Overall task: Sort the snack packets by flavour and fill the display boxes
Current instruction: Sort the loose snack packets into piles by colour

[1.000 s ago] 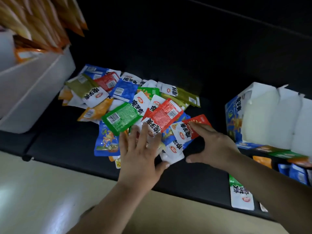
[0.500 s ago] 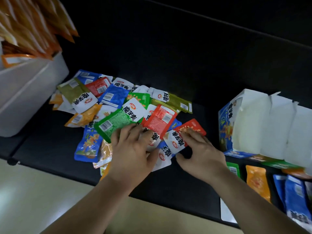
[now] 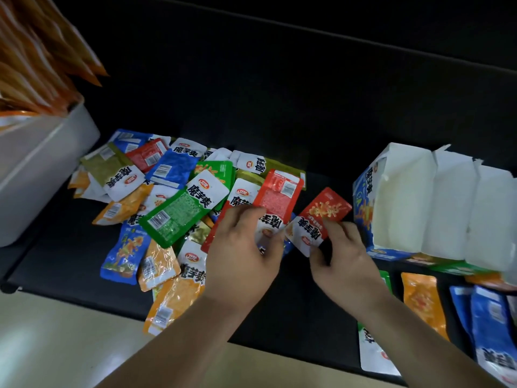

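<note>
Under left hand (image 3: 240, 256), packets (image 3: 268, 228) half-hidden

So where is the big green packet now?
In the head view, the big green packet lies atop the pile, left of the left hand.

Two bare forearms reached forward, hands close together.

The left hand (image 3: 240, 261) lay palm down, fingers curled and thumb out to the right, pinching a red packet (image 3: 275, 203). The right hand (image 3: 342, 261), just beside it, gripped the white end of another red packet (image 3: 319, 219) between thumb and fingers, wrist angled inward.
</note>
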Demonstrator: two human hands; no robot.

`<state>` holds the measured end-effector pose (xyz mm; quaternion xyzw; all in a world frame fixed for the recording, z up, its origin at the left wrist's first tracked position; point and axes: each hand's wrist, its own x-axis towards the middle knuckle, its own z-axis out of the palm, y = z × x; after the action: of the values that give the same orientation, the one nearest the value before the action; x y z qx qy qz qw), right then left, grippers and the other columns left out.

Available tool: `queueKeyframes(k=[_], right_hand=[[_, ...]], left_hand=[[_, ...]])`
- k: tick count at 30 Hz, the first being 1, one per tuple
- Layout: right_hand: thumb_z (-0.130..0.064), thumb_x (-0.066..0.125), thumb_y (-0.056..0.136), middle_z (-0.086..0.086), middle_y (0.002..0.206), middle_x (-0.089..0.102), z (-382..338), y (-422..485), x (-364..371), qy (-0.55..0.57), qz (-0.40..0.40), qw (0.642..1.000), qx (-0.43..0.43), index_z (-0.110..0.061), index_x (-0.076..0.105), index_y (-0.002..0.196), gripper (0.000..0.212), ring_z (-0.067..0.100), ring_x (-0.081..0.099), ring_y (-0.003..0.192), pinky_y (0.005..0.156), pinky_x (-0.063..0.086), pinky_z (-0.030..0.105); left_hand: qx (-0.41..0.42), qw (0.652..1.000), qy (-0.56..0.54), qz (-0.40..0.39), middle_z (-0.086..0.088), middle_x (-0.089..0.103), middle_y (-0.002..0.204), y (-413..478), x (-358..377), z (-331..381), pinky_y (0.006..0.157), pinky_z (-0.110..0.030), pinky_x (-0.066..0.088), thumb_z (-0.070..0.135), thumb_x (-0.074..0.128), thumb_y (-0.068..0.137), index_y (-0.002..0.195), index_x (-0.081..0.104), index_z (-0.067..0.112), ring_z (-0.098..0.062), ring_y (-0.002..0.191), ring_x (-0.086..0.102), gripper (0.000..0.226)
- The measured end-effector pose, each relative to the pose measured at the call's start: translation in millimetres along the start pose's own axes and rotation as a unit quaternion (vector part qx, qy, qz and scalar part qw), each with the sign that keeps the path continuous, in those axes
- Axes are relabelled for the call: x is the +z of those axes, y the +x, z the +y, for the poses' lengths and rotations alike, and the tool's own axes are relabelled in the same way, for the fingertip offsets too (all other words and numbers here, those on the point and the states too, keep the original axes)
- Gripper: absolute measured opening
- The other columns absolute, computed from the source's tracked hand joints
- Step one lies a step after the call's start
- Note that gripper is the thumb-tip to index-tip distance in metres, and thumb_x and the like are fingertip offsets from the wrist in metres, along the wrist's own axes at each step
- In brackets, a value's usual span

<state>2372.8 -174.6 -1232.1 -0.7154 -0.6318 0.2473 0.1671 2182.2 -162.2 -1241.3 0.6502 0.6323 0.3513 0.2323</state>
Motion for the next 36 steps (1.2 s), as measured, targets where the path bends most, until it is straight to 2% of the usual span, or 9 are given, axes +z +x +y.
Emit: queueKeyframes(k=[8, 13, 17, 20, 23, 27, 30, 33, 36], right_hand=[[-0.026, 0.054, 0.104, -0.009, 0.152, 0.045, -2, -4, 2, 0.111, 0.071, 0.991, -0.014, -0.030, 0.043, 0.155, 0.053, 0.002, 0.041, 0.137, 0.104, 0.031, 0.006], [-0.052, 0.036, 0.104, 0.005, 0.163, 0.039, 2, -11, 31, 0.018, -0.020, 0.999, -0.023, -0.027, 0.059, 0.145, 0.054, 0.028, 0.028, 0.155, 0.123, 0.032, 0.050], [-0.048, 0.046, 0.103, 0.006, 0.163, 0.037, 1, 2, 31, -0.009, -0.003, 1.000, -0.009, -0.019, 0.063, 0.140, 0.050, 0.033, 0.029, 0.153, 0.120, 0.036, 0.052], [-0.037, 0.057, 0.102, 0.005, 0.166, 0.034, -7, 16, 22, -0.015, -0.009, 0.999, 0.031, -0.018, 0.062, 0.140, 0.043, 0.026, 0.014, 0.159, 0.127, 0.022, 0.045], [-0.027, 0.064, 0.098, 0.013, 0.154, 0.048, -12, 16, 26, -0.014, 0.049, 0.999, -0.016, -0.010, 0.070, 0.124, 0.033, 0.031, 0.030, 0.153, 0.121, 0.034, 0.052], [-0.024, 0.067, 0.098, -0.008, 0.117, 0.067, -46, 8, 19, 0.169, 0.050, 0.984, 0.011, -0.031, 0.071, 0.115, 0.018, 0.009, 0.065, 0.108, 0.086, 0.054, 0.022], [-0.028, 0.073, 0.096, -0.009, 0.097, 0.076, -74, 11, 13, 0.331, -0.012, 0.939, 0.098, -0.037, 0.069, 0.113, 0.020, 0.007, 0.074, 0.087, 0.080, 0.061, 0.029], [-0.013, 0.075, 0.094, 0.000, 0.094, 0.080, -82, 19, 9, 0.422, 0.005, 0.891, 0.166, -0.027, 0.074, 0.112, 0.024, 0.014, 0.077, 0.086, 0.080, 0.064, 0.034], [-0.008, 0.071, 0.094, -0.003, 0.098, 0.077, -65, 27, -1, 0.345, 0.081, 0.920, 0.166, -0.030, 0.071, 0.111, 0.027, 0.010, 0.075, 0.085, 0.076, 0.063, 0.030]], left_hand=[[0.072, 0.983, 0.107, -0.129, 0.001, 0.058, 0.134, 4, 30, 27, 0.093, -0.039, 0.054, 0.055, 0.047, 0.083, 0.125, 0.064, 0.025, -0.022, 0.119, 0.055, 0.054], [0.121, 0.961, 0.242, -0.066, -0.008, 0.048, 0.152, -3, 4, 0, 0.103, -0.052, 0.041, 0.044, 0.069, 0.083, 0.130, 0.063, 0.022, -0.033, 0.137, 0.043, 0.052], [0.017, 0.946, 0.310, -0.099, -0.016, 0.038, 0.160, 0, -16, -32, 0.120, -0.059, 0.026, 0.071, 0.064, 0.080, 0.151, 0.042, 0.018, -0.038, 0.148, 0.031, 0.091], [0.035, 0.953, 0.293, -0.076, -0.009, 0.055, 0.145, -1, -22, -40, 0.104, -0.054, 0.044, 0.062, 0.073, 0.079, 0.142, 0.053, 0.018, -0.035, 0.125, 0.053, 0.079], [0.030, 0.963, 0.257, -0.068, -0.001, 0.062, 0.133, 0, -23, -39, 0.092, -0.046, 0.045, 0.053, 0.077, 0.076, 0.136, 0.058, 0.024, -0.029, 0.112, 0.056, 0.069], [-0.005, 0.996, 0.089, -0.013, 0.002, 0.061, 0.123, 4, -20, -32, 0.089, -0.041, 0.050, 0.047, 0.077, 0.071, 0.132, 0.060, 0.026, -0.020, 0.109, 0.052, 0.067], [-0.063, 0.997, -0.047, 0.017, 0.009, 0.061, 0.118, -1, -18, -18, 0.089, -0.040, 0.055, 0.046, 0.072, 0.075, 0.126, 0.064, 0.028, -0.014, 0.109, 0.056, 0.055], [0.005, 0.995, -0.103, -0.015, 0.012, 0.063, 0.115, -10, -13, 3, 0.089, -0.037, 0.054, 0.042, 0.070, 0.083, 0.123, 0.068, 0.027, -0.012, 0.106, 0.061, 0.043], [0.087, 0.993, -0.054, -0.057, 0.006, 0.066, 0.119, -11, -12, 2, 0.092, -0.034, 0.052, 0.045, 0.065, 0.094, 0.122, 0.069, 0.020, -0.013, 0.109, 0.063, 0.038]])
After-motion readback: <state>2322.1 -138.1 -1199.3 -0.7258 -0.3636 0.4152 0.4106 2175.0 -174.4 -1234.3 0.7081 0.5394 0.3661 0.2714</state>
